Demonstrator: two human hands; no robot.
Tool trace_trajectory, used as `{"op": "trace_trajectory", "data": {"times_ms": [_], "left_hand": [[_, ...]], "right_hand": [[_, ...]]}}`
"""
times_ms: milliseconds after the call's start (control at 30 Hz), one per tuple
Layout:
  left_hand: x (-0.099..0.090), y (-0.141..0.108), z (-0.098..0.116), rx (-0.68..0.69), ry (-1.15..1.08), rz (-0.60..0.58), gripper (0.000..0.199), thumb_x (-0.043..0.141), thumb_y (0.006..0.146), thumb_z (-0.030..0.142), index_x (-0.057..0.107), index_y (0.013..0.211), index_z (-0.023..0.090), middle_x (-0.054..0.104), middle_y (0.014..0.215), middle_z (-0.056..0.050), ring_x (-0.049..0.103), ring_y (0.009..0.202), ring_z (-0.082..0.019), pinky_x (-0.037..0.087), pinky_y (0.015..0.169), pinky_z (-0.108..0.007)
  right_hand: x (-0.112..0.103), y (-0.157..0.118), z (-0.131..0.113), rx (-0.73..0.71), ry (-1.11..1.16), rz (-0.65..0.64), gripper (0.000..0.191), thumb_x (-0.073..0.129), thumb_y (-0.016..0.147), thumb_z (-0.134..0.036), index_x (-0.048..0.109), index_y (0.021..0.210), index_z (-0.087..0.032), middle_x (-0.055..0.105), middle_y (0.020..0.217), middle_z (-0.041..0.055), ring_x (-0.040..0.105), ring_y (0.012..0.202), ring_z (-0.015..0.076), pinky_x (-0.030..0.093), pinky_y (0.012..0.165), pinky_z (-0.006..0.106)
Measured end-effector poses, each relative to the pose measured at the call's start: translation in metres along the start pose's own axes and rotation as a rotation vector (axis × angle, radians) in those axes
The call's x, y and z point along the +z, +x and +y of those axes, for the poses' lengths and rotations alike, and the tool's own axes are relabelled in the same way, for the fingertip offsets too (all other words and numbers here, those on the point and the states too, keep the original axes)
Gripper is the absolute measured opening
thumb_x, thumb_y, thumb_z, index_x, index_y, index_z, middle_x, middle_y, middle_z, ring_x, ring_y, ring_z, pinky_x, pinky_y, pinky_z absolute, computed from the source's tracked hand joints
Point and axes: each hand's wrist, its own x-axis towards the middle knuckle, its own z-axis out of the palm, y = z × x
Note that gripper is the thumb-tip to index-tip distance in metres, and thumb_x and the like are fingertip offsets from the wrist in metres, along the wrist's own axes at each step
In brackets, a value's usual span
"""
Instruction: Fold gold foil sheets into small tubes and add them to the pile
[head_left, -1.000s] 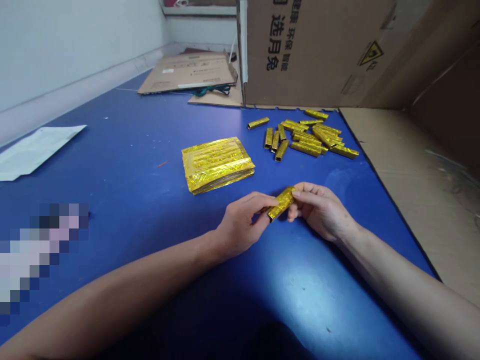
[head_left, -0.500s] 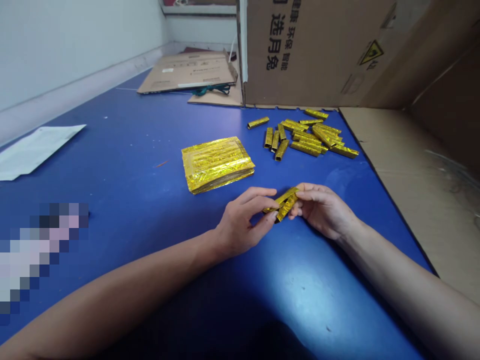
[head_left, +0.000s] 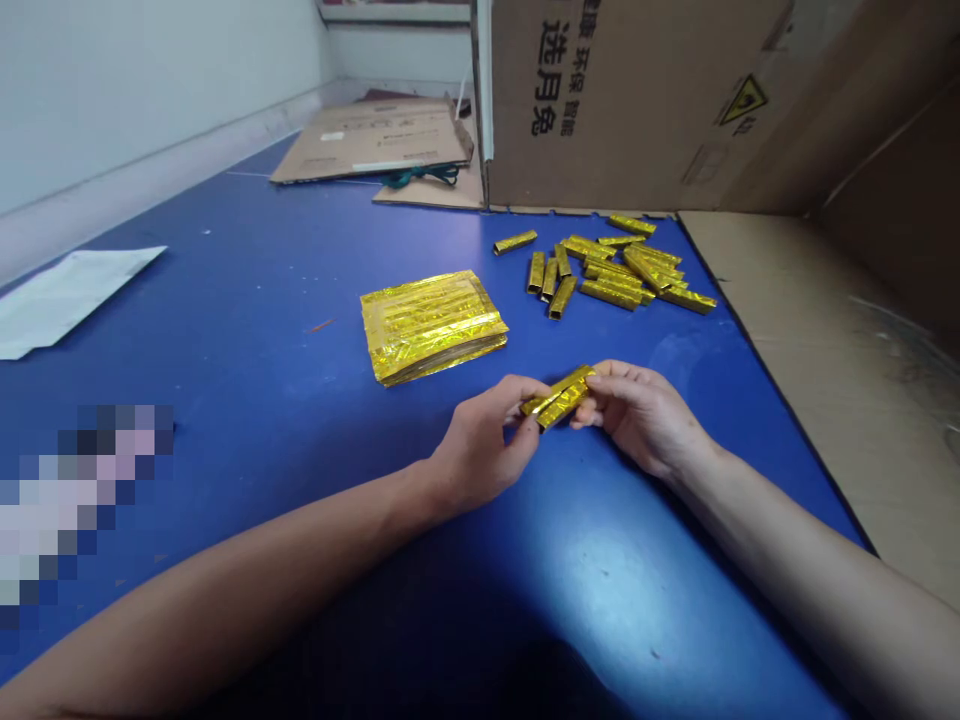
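Between my two hands is a folded piece of gold foil paper (head_left: 566,400), its two long ridges lying side by side. My left hand (head_left: 487,440) pinches its left end with thumb and fingers. On its right end, my right hand (head_left: 637,410) is closed, thumb on top and fingers behind, partly hidden. Just beyond my left hand lies a stack of flat gold foil sheets (head_left: 435,325) with creased surfaces. Farther off to the right is a loose pile of folded gold foil tubes (head_left: 615,285), several with open, square-looking ends.
A large cardboard box (head_left: 615,110) stands behind the pile. Flattened cardboard (head_left: 375,140) and a dark green ribbon (head_left: 424,176) lie at the back. A white sheet (head_left: 75,300) rests at the left on the blue table (head_left: 262,350). Cardboard (head_left: 810,350) borders the table's right edge.
The two ridges of the held foil paper have come closer together, narrowing the gap between them. My left fingers have curled in around its left end.
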Motion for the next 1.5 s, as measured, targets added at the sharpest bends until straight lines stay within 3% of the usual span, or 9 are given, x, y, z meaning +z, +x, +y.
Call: {"op": "trace_trajectory", "data": {"times_ms": [133, 367, 633, 967, 1233, 1367, 1500], "left_hand": [[0.0, 0.0, 0.0, 0.024, 0.053, -0.002, 0.028, 0.046, 0.075, 0.006, 0.053, 0.1, 0.015, 0.064, 0.092, -0.004, 0.063, 0.077, -0.011, 0.051, 0.071, -0.022], [0.001, 0.001, 0.005, 0.045, 0.108, -0.006, 0.025, 0.047, 0.076, 0.008, 0.054, 0.099, 0.015, 0.065, 0.088, -0.003, 0.063, 0.075, -0.011, 0.051, 0.068, -0.02], [0.001, 0.0, 0.003, 0.26, 0.195, -0.058, 0.029, 0.045, 0.077, 0.005, 0.056, 0.102, 0.014, 0.064, 0.102, -0.008, 0.06, 0.096, -0.014, 0.048, 0.086, -0.027], [-0.001, 0.001, 0.007, 0.154, 0.123, -0.111, 0.022, 0.051, 0.077, 0.016, 0.056, 0.099, 0.015, 0.063, 0.102, -0.009, 0.06, 0.096, -0.016, 0.05, 0.081, -0.029], [0.002, 0.0, 0.003, 0.026, 0.119, -0.029, 0.023, 0.052, 0.078, 0.014, 0.052, 0.101, 0.014, 0.063, 0.092, -0.004, 0.061, 0.079, -0.011, 0.05, 0.071, -0.022], [0.0, 0.003, 0.003, 0.043, 0.166, -0.011, 0.027, 0.048, 0.078, 0.01, 0.053, 0.105, 0.013, 0.062, 0.094, -0.005, 0.058, 0.08, -0.012, 0.048, 0.071, -0.023], [-0.003, 0.005, 0.002, 0.041, 0.145, -0.008, 0.026, 0.044, 0.081, 0.011, 0.055, 0.105, 0.012, 0.061, 0.09, -0.006, 0.057, 0.078, -0.012, 0.047, 0.07, -0.025]], "right_hand": [[0.002, -0.001, 0.001, -0.038, 0.006, 0.058, 0.012, 0.068, 0.064, -0.02, 0.057, 0.063, -0.014, 0.065, 0.053, 0.0032, 0.059, 0.044, 0.0119, 0.051, 0.049, 0.023], [0.003, -0.001, 0.001, -0.055, 0.005, 0.032, 0.015, 0.07, 0.064, -0.023, 0.057, 0.065, -0.015, 0.065, 0.054, 0.0017, 0.059, 0.044, 0.0105, 0.051, 0.048, 0.022], [0.007, -0.003, 0.005, -0.088, -0.045, 0.132, 0.016, 0.068, 0.062, -0.023, 0.054, 0.063, -0.015, 0.064, 0.051, 0.0008, 0.055, 0.036, 0.0093, 0.048, 0.041, 0.02], [0.011, -0.004, 0.005, -0.101, -0.061, 0.18, 0.017, 0.067, 0.061, -0.023, 0.053, 0.066, -0.015, 0.064, 0.051, 0.0005, 0.056, 0.037, 0.0099, 0.048, 0.04, 0.021], [0.009, -0.004, 0.008, -0.142, -0.045, 0.133, 0.023, 0.07, 0.062, -0.026, 0.05, 0.069, -0.016, 0.064, 0.054, -0.001, 0.058, 0.039, 0.011, 0.048, 0.043, 0.021], [0.009, -0.005, 0.009, -0.203, -0.056, 0.116, 0.032, 0.071, 0.063, -0.025, 0.049, 0.086, -0.02, 0.059, 0.05, -0.0082, 0.058, 0.038, 0.0122, 0.047, 0.042, 0.022], [0.009, -0.005, 0.009, -0.192, -0.091, 0.068, 0.035, 0.07, 0.064, -0.027, 0.052, 0.093, -0.018, 0.062, 0.059, -0.0059, 0.058, 0.041, 0.011, 0.047, 0.043, 0.022]]}}
